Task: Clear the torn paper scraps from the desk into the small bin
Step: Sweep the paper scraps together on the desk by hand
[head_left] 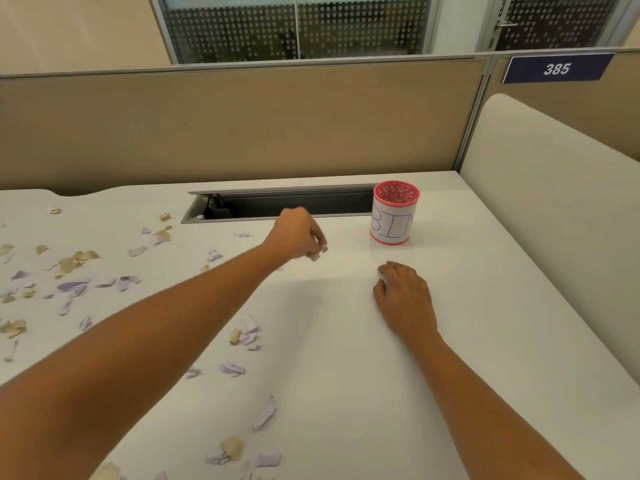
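left hand [298, 237]: fingers curled, pinching paper scraps [317, 255], left of pink bin [394, 213] | right hand [403, 296]: fingers bent together on desk [485, 306], hold unclear | loose scraps [74, 261] far left

Reaches forward with a bare left arm, left hand [298, 235] knuckles up, fingertips bunched downward and pinching a small paper scrap [315, 257]. Rests the right hand [405, 296] palm down, nearer and rightward of the left, fingers loosely bent, forearm angled inward
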A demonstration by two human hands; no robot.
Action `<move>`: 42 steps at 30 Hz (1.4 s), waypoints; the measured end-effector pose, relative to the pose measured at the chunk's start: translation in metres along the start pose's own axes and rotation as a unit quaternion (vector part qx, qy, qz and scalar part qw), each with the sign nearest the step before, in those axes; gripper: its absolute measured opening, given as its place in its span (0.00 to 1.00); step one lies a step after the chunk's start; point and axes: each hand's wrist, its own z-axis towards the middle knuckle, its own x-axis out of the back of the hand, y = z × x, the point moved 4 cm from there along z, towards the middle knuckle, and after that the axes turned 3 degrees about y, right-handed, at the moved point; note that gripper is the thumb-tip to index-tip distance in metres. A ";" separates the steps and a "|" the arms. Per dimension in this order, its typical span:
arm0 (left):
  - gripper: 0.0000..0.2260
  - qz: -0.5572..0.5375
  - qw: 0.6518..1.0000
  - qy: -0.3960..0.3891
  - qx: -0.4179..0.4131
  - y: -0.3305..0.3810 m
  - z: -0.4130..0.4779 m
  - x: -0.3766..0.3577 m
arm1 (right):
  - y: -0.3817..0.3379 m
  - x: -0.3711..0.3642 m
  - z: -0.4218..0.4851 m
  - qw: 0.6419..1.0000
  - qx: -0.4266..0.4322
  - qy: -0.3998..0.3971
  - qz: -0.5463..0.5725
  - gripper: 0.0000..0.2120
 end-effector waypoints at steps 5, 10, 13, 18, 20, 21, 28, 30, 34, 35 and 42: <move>0.08 -0.093 0.995 0.026 -0.023 0.049 0.029 0.014 | 0.000 0.000 0.000 1.000 0.002 -0.001 -0.008 0.15; 0.07 -0.111 0.992 0.031 -0.050 0.091 0.056 0.011 | -0.001 0.000 -0.001 1.000 0.002 0.009 0.010 0.14; 0.09 -0.119 0.992 0.020 -0.044 0.107 0.076 0.005 | 0.000 -0.001 0.000 1.000 0.006 0.013 0.010 0.15; 0.09 -0.083 0.995 0.034 -0.041 0.116 0.100 -0.008 | 0.002 -0.003 0.000 1.000 0.003 0.013 0.012 0.16; 0.10 -0.081 0.995 0.031 -0.041 0.116 0.106 -0.015 | 0.003 -0.004 0.001 1.000 0.002 0.008 0.006 0.17; 0.11 -0.082 0.995 0.026 -0.041 0.117 0.107 -0.018 | 0.003 -0.005 0.001 1.000 0.001 0.006 0.004 0.17; 0.14 -0.082 0.995 0.019 -0.057 0.118 0.112 -0.032 | 0.002 -0.004 0.000 1.000 -0.001 0.015 0.018 0.17; 0.13 -0.096 0.993 0.026 -0.061 0.117 0.109 -0.030 | 0.001 -0.003 -0.001 1.000 0.000 0.021 0.023 0.16; 0.10 -0.204 0.975 0.073 -0.042 0.104 0.090 -0.023 | 0.000 -0.002 -0.001 0.999 0.000 0.028 0.027 0.15; 0.10 -0.234 0.967 0.091 -0.034 0.097 0.081 -0.024 | 0.000 -0.002 -0.001 0.999 0.000 0.028 0.027 0.15; 0.12 -0.209 0.967 0.141 0.046 0.025 0.014 -0.071 | 0.002 -0.004 0.000 1.000 -0.003 0.006 0.020 0.16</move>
